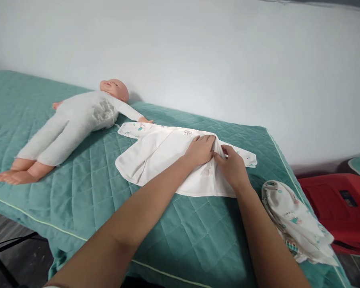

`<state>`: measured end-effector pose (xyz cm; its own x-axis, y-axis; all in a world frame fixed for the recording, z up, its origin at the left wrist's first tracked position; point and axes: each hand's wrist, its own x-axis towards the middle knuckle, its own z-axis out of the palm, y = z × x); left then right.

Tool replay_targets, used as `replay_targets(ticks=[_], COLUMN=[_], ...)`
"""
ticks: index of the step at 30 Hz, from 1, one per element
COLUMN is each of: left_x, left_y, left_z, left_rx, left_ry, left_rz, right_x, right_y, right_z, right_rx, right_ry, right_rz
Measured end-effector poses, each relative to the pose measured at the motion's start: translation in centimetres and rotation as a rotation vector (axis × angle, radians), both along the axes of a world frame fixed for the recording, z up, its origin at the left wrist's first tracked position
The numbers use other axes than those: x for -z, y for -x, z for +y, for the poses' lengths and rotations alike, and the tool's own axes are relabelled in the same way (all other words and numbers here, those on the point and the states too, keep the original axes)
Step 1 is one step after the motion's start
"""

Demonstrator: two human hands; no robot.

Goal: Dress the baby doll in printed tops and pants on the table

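Note:
A white baby top (156,156) with small printed figures lies spread open on the teal quilted bed cover (87,200). My left hand (201,149) rests on it near the middle, fingers curled over a raised fold of the cloth. My right hand (232,166) pinches the same fold from the right side. A baby doll (75,124) in a pale grey bodysuit lies on its back to the left, one arm stretched toward the top's sleeve.
A crumpled printed baby garment (294,222) lies at the bed's right edge. A red plastic object (339,206) stands beyond that edge, low by the floor. A white wall runs behind the bed. Dark floor and a black frame leg (0,256) show at lower left.

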<state>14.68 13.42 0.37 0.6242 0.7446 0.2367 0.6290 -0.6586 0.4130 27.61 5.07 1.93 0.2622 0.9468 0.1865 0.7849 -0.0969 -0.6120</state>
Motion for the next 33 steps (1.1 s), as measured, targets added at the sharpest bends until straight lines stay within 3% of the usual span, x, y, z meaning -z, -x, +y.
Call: replay_targets(ticks=[8,13,20,27,33], left_x=[0.5,0.2,-0.2,0.0,0.1], left_y=[0.3,0.5,-0.7,-0.6,-0.6], left_z=[0.0,-1.3,-2.7,-2.1,-2.0], left_rx=[0.007,0.039,-0.019,-0.015,-0.047], left_ry=[-0.074,-0.126,-0.163,-0.134,-0.118], left_rz=[0.060,0.122,0.190,0.102,0.104], right_x=[-0.6,-1.3,-1.4,-1.3,-1.2], right_y=[-0.2,0.1,0.6,0.7,1.3], right_z=[-0.3,-0.7,-0.9,-0.9,-0.8], right_rx=[0.107,0.119,0.072,0.040,-0.065], right_ry=[-0.014,-0.147,-0.286,-0.243,-0.197], right_rz=[-0.152,-0.108,-0.052,-0.044,0.180])
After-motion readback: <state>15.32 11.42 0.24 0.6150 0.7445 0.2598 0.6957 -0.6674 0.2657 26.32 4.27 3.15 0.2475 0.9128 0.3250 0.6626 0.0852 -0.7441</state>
